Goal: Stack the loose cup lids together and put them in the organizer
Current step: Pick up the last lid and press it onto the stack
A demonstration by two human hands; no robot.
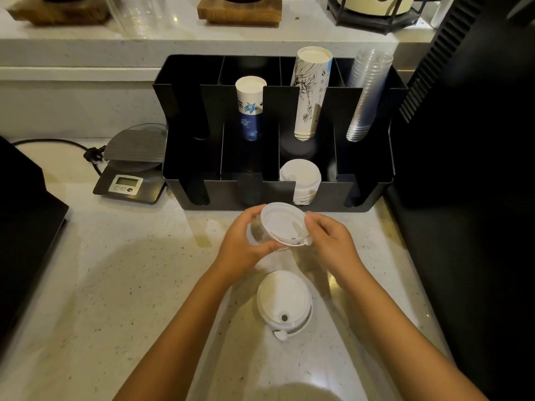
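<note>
White speckled stone counter (115, 285) lies under my arms. My left hand (240, 247) and right hand (333, 241) pinch one round translucent plastic lid (282, 224) between them, tilted, just before the black organizer (289, 195). Another lid (285, 302) lies flat below.

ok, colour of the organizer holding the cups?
Black organizer, seen best in the head view, the only view.
</note>
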